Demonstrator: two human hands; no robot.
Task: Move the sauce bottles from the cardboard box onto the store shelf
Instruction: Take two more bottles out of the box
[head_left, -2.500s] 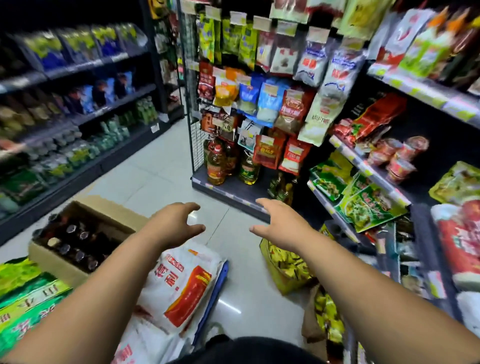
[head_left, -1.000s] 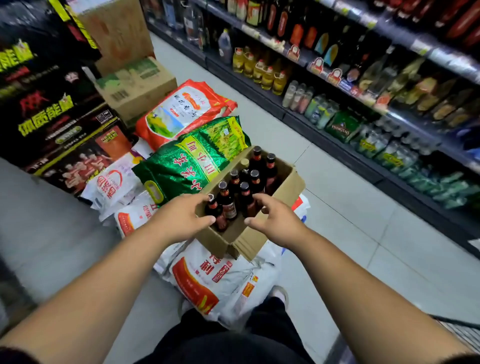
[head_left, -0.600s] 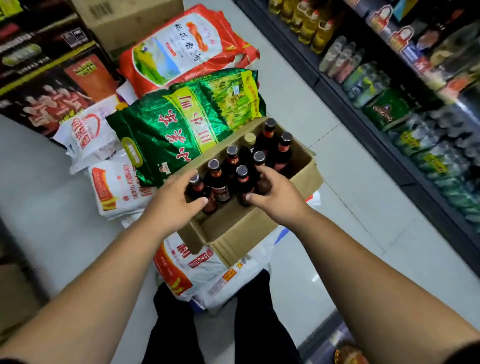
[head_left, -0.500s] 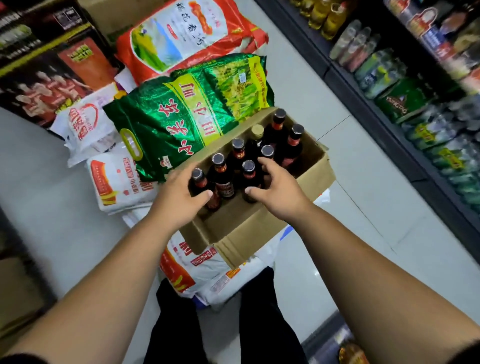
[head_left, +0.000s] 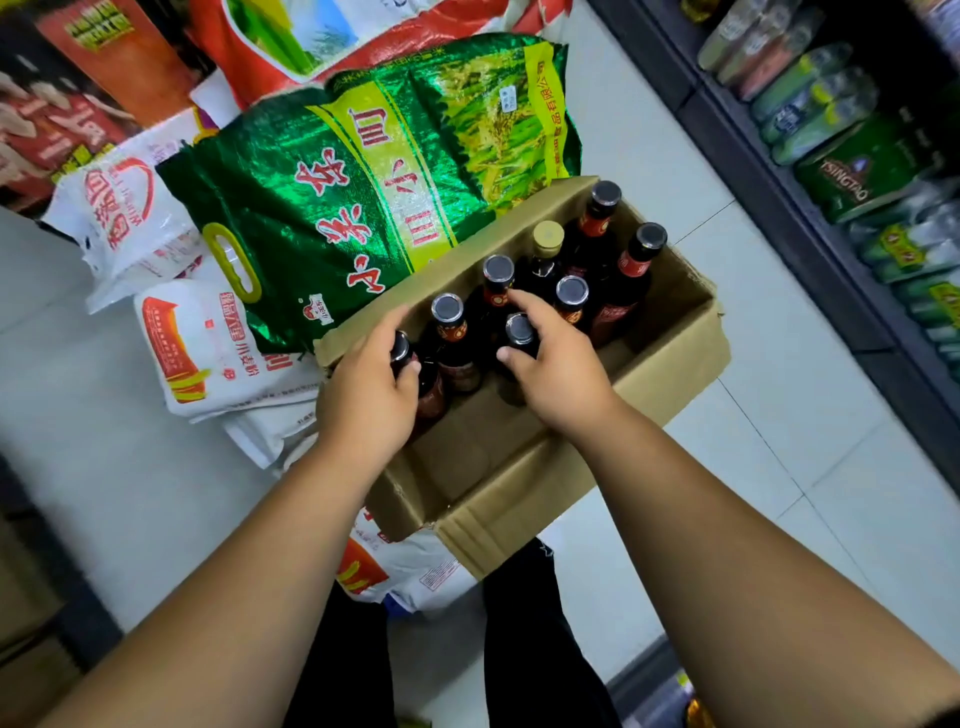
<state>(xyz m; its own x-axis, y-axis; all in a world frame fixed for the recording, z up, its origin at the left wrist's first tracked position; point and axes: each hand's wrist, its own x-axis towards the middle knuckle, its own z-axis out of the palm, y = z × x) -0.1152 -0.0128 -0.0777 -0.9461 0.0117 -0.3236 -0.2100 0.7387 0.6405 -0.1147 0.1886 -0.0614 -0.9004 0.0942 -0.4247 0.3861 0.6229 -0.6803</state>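
An open cardboard box (head_left: 670, 358) lies on sacks on the floor and holds several dark sauce bottles (head_left: 623, 280) with black caps and red neck labels; one bottle (head_left: 546, 244) has a gold cap. My left hand (head_left: 369, 395) curls round the neck of the nearest left bottle (head_left: 431, 395). My right hand (head_left: 556, 364) curls round the neck of the bottle beside it (head_left: 519, 332), thumb and fingers on either side of its cap. The near part of the box floor is bare.
A green rice sack (head_left: 374, 182) leans behind the box, with white flour sacks (head_left: 202, 343) to the left and under it. A dark store shelf (head_left: 831, 171) with green packs and bottles runs along the right. Pale tiled floor lies between.
I turned from the snack shelf to the box. Both hands came down into it and have closed round two bottle necks; the view has drawn closer.
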